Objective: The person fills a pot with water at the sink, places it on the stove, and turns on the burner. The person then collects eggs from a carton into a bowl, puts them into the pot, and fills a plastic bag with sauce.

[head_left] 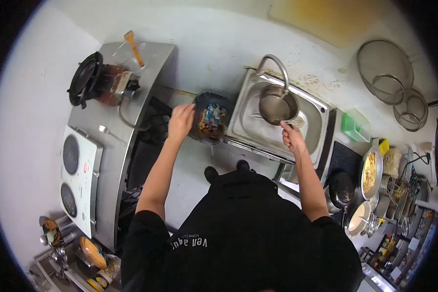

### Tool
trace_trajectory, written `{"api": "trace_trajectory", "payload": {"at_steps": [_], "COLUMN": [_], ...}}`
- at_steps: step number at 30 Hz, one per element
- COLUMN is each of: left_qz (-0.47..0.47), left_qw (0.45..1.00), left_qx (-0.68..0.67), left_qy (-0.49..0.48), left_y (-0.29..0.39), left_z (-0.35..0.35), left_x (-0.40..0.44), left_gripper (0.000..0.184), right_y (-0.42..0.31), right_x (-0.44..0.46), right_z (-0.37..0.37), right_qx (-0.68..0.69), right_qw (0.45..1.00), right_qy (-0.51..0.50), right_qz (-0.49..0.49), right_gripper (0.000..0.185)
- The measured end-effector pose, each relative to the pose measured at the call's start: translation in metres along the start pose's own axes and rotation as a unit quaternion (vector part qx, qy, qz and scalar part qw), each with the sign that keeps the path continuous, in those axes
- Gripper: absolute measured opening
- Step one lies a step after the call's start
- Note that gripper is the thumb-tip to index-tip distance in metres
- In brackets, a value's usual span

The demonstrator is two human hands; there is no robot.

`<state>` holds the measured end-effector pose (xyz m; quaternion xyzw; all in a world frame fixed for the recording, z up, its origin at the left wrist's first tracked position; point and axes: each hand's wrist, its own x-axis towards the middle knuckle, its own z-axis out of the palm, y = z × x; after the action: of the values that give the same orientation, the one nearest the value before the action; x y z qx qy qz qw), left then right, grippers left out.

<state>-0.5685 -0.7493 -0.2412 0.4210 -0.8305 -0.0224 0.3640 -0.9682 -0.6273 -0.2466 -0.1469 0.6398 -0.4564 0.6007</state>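
I saw the right hand (293, 137) clasping the handle (291, 125), probably the best hold, on a likely weighty, slick metal saucepan (273, 111) over the sink (238, 117) at one o'clock, the left hand (181, 120), grip unclear, beside the bin (219, 98) at eleven.

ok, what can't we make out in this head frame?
All head view:
- Left hand fingertips: hidden by the hand itself; contact with the bin unclear.
- Bin contents: jumbled, too small to identify.
- Sink floor under the pot: covered by the pot.
- Right hand palm: hidden by its own back.
- Hob print: too small to read.
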Motion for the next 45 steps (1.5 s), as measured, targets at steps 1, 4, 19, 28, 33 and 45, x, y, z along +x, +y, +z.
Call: {"api": "trace_trajectory", "payload": {"at_steps": [1,4,19,28,33,45], "left_qz": [0.027,0.123,0.119,0.148,0.152,0.15], "left_qw": [0.999,0.985,0.906,0.905,0.902,0.916], "left_qx": [-0.034,-0.076,0.119,0.174,0.187,0.198], "left_qy": [-0.027,-0.09,-0.388,-0.36,-0.357,-0.315], "left_y": [0.016,0.056,0.103,0.101,0.103,0.104], "left_z": [0.022,0.089,0.313,0.337,0.333,0.341], "left_x": [0.026,0.092,0.202,0.193,0.193,0.189], "left_gripper": [0.024,0.028,0.019,0.018,0.02,0.019], "right_y": [0.0,0.003,0.039,0.037,0.044,0.047], "right_x": [0.0,0.0,0.036,0.047,0.053,0.049], "right_z": [-0.003,-0.013,-0.052,-0.058,-0.062,-0.058], "right_qx": [0.0,0.002,-0.141,-0.134,-0.122,-0.144], "right_qw": [1.0,1.0,0.989,0.988,0.989,0.986], "right_qy": [-0.011,-0.02,-0.039,-0.058,-0.061,-0.052], "right_qz": [0.005,0.015,0.017,0.058,0.064,0.062], "right_gripper": [0.03,0.031,0.03,0.038,0.038,0.032]}}
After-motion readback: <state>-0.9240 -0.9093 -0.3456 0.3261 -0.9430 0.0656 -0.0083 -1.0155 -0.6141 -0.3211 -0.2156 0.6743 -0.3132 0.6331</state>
